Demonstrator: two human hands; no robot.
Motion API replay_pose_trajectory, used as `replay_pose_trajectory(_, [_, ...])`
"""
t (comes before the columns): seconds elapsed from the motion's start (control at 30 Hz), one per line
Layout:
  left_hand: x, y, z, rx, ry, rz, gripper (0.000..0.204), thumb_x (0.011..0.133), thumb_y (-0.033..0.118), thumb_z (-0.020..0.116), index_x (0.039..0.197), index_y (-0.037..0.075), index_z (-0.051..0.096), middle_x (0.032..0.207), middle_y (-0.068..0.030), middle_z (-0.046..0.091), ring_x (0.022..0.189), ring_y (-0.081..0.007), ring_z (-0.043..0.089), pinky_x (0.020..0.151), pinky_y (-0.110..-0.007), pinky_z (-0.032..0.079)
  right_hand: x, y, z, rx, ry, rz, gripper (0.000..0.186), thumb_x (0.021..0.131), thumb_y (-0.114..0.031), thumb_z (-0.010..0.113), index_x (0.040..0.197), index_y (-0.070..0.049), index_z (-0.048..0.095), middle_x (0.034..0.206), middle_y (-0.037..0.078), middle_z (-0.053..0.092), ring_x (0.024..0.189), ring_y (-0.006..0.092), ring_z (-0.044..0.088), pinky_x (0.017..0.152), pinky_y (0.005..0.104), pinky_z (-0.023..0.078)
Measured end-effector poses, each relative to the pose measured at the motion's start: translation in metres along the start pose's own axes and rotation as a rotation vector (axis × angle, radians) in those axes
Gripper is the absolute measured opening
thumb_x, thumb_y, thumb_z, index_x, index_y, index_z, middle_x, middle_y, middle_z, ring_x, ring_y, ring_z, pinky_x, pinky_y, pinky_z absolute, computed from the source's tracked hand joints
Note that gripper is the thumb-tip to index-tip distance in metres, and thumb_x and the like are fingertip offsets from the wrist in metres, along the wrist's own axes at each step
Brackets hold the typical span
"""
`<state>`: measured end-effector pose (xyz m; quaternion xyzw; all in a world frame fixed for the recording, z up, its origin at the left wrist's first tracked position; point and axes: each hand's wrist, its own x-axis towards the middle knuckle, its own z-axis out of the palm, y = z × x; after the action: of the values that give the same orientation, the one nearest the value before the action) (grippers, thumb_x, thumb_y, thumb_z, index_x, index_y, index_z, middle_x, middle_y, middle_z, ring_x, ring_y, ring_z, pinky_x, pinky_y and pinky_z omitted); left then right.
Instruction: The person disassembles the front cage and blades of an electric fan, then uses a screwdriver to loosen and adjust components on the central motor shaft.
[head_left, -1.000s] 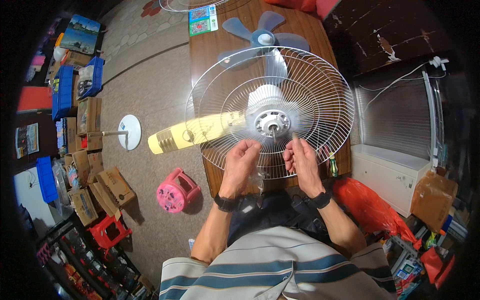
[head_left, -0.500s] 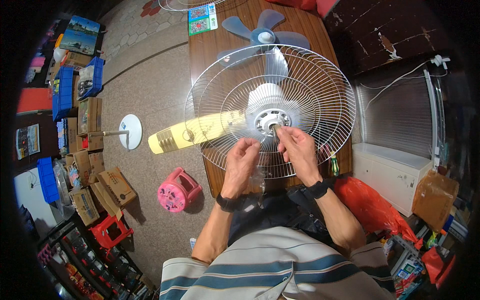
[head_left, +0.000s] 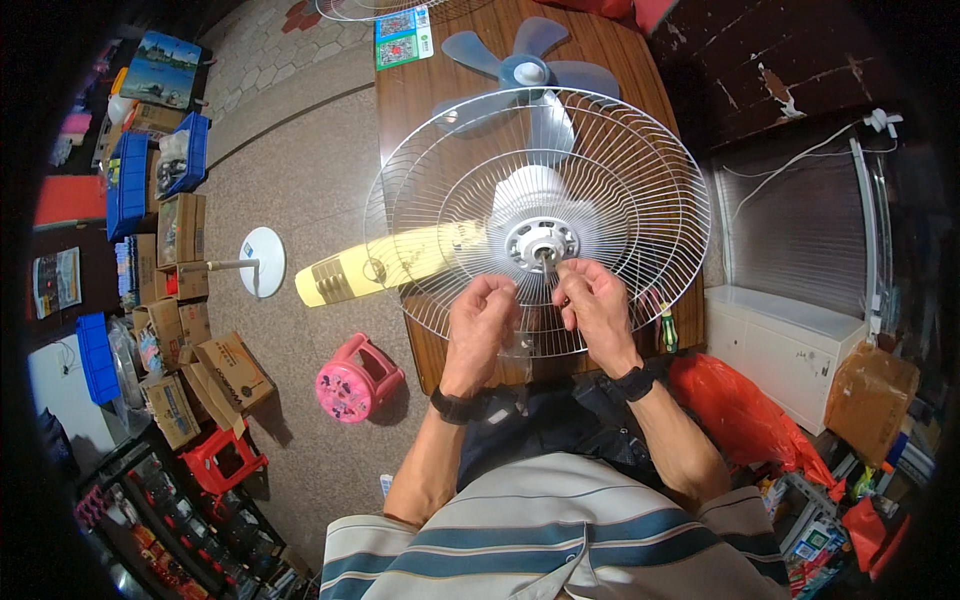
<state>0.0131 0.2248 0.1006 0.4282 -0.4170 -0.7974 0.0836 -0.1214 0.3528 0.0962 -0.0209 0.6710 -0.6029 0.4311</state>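
Note:
A white wire fan guard (head_left: 604,214) spreads out before me, with a white hub (head_left: 525,240) and a metal motor shaft (head_left: 546,259) at its centre. Just right of the shaft, the fingers of my right hand (head_left: 602,315) are pinched close to its tip; whatever lies between them is too small to make out. My left hand (head_left: 476,335) is curled in front of the guard's lower wires. Something clear, perhaps thin plastic, shows faintly beside it, and its fingertips hide what they hold. Behind the guard, a yellow fan body (head_left: 345,278) lies sideways across the table edge.
A blue fan blade (head_left: 525,72) rests on the brown wooden table (head_left: 625,60). A green-handled screwdriver (head_left: 668,330) lies by its right edge. To the left stand a pink stool (head_left: 345,385), a white round base (head_left: 264,262) and cardboard boxes (head_left: 230,375). A white cabinet (head_left: 780,345) is at right.
My right hand's fingertips have drawn back slightly from the shaft, leaving its tip more visible. My left hand has shifted only a little. The guard has barely moved.

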Motion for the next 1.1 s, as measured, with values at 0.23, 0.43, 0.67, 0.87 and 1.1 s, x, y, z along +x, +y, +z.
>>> replay_pose_trajectory(0.23, [-0.004,0.007,0.006,-0.181,-0.099,-0.035,0.015,0.107,0.020,0.067,0.112,0.006,0.066,0.073,0.0034,0.057,0.059,-0.0064,0.049,0.054,-0.023,0.038,-0.006,0.007,-0.009,0.014,-0.052,-0.003,0.029,0.110,-0.024,0.064,0.122,0.003,0.065,0.083,0.002,0.068,0.059,0.0058,0.056,0.052,0.0219,0.045])
replay_pose_trajectory(0.43, [-0.008,-0.034,-0.015,-0.059,-0.116,-0.056,0.022,0.107,0.021,0.071,0.118,0.002,0.071,0.095,-0.0002,0.070,0.075,-0.0091,0.061,0.070,-0.025,0.051,-0.032,0.009,-0.021,-0.008,-0.117,-0.032,0.031,0.112,-0.026,0.062,0.125,0.002,0.064,0.085,0.003,0.068,0.062,0.0062,0.057,0.053,0.0224,0.046])
replay_pose_trajectory(0.67, [-0.052,-0.032,-0.047,0.020,0.129,0.417,0.028,0.111,0.029,0.066,0.100,0.004,0.070,0.095,-0.0015,0.068,0.083,-0.0109,0.060,0.079,-0.029,0.050,-0.117,-0.001,-0.078,0.029,0.156,-0.102,0.041,0.115,-0.043,0.055,0.128,-0.005,0.066,0.091,0.000,0.068,0.065,0.0039,0.057,0.053,0.0197,0.045])
replay_pose_trajectory(0.87, [-0.092,-0.023,-0.027,0.267,-0.156,0.267,0.022,0.113,0.022,0.061,0.104,0.003,0.066,0.081,0.0013,0.060,0.068,-0.0077,0.052,0.063,-0.026,0.043,-0.203,0.013,-0.115,0.137,0.450,-0.246,0.044,0.113,-0.046,0.057,0.126,-0.005,0.066,0.090,-0.001,0.067,0.067,0.0041,0.057,0.059,0.0207,0.044])
replay_pose_trajectory(1.1, [-0.131,-0.050,0.037,0.586,-0.426,0.289,0.038,0.112,0.028,0.061,0.080,0.008,0.057,0.065,0.0018,0.055,0.054,-0.0064,0.046,0.047,-0.026,0.035,-0.282,0.043,-0.141,0.334,0.542,-0.212,0.040,0.110,-0.046,0.062,0.125,-0.010,0.066,0.095,0.000,0.070,0.073,0.0055,0.062,0.063,0.0220,0.049])
